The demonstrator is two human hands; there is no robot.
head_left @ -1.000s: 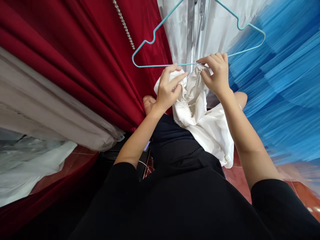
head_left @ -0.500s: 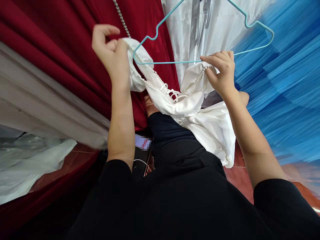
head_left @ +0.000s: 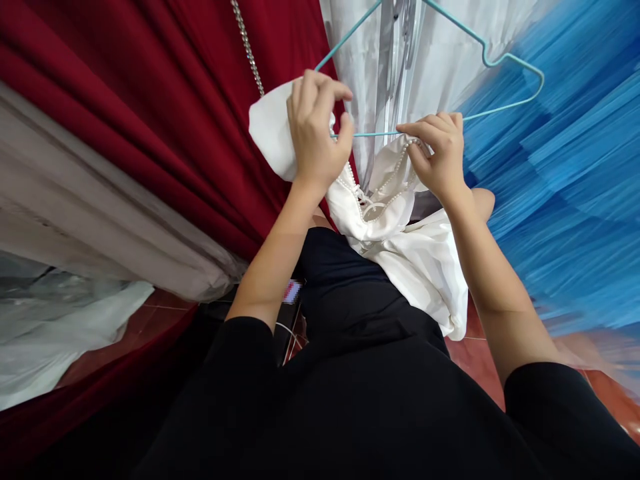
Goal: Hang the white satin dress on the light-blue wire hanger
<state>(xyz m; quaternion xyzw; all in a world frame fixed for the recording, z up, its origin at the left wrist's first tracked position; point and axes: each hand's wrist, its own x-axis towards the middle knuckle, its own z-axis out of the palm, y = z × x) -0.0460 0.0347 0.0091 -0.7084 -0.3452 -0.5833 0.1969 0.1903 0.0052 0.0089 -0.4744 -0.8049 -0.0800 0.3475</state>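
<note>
A white satin garment (head_left: 415, 260) with pearl trim along its neckline hangs down in front of me. My left hand (head_left: 315, 130) grips its left shoulder part, bunched over the left end of a light blue wire hanger (head_left: 510, 63). My right hand (head_left: 437, 157) pinches the pearl-edged right side of the garment just under the hanger's bottom bar. The hanger's left corner is hidden behind my left hand and the cloth.
A dark red dress (head_left: 165, 113) with a rhinestone strap (head_left: 247, 50) hangs at the left, above grey and white fabric (head_left: 75, 220). White garments (head_left: 395, 60) hang behind the hanger, and a blue pleated tulle dress (head_left: 565, 187) fills the right. Red floor tiles (head_left: 480, 360) show below.
My left hand first pulled the garment's left shoulder out and up to the left, then came back right and now holds it over the hanger's left end. My right hand barely moved.
</note>
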